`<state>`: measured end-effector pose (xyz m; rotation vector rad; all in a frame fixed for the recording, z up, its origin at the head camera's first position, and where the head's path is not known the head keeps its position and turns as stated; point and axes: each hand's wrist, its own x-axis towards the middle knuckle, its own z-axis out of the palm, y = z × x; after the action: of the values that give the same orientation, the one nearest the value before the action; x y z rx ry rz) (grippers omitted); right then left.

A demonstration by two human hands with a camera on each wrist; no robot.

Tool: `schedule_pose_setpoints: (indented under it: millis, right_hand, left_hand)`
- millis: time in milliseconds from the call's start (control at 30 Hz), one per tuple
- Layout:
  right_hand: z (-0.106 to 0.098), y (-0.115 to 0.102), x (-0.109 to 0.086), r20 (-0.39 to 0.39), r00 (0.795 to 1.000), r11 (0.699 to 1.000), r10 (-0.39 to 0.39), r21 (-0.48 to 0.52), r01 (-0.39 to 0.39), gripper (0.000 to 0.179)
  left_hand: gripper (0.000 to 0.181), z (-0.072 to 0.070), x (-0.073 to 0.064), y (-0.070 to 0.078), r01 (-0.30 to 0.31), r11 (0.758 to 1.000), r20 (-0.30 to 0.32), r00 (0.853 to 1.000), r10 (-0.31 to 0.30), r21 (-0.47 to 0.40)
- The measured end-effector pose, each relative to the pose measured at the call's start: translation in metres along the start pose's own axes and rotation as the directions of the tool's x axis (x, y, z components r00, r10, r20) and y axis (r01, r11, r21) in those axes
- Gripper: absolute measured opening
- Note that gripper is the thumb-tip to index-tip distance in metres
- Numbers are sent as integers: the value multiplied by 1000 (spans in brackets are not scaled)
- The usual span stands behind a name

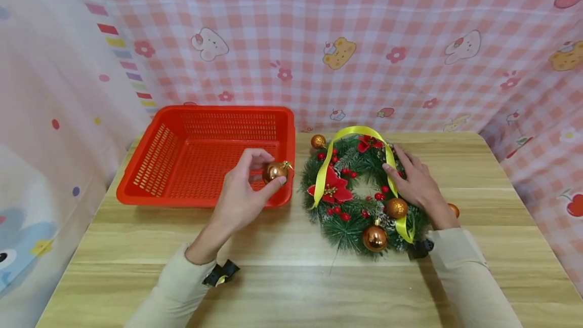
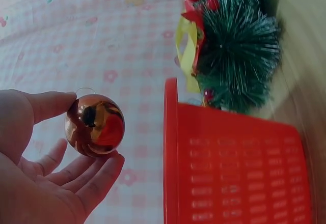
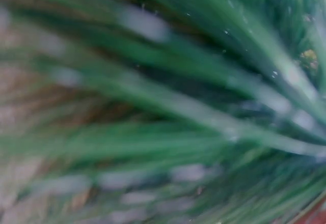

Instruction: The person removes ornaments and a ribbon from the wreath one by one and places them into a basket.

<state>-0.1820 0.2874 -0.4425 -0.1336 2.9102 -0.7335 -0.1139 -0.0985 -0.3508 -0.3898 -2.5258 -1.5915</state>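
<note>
Between the thumb and fingertips of my left hand (image 1: pixel 239 195) is a shiny copper Christmas ball (image 1: pixel 272 172) with a gold cap and loop. In the head view the ball overlaps the right end of a red plastic basket (image 1: pixel 200 201). The left wrist view shows the ball (image 2: pixel 95 126) beside the basket's wall (image 2: pixel 239 158). My right hand (image 1: pixel 416 181) rests on the right side of a green Christmas wreath (image 1: pixel 339 232), thumb by its yellow ribbon (image 1: pixel 390 160). Blurred wreath needles (image 3: pixel 204 112) fill the right wrist view.
On the wreath sit a red poinsettia (image 1: pixel 336 189), red berries, a shiny copper ball (image 1: pixel 375 238) and a glittery orange ball (image 1: pixel 397 208). Another glittery ball (image 1: pixel 318 141) lies at its upper left. A checked pink curtain (image 1: pixel 291 39) hangs behind the wooden table (image 1: pixel 291 287).
</note>
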Motion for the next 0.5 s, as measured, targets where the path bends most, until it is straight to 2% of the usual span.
schedule_pose_setpoints:
  millis: [500]
  right_hand:
    - [0,0,0,-5,1000,1000,-1,-1,1,75]
  left_hand:
    - [40,-25,6,-20,52,996,-62,997,-48,73]
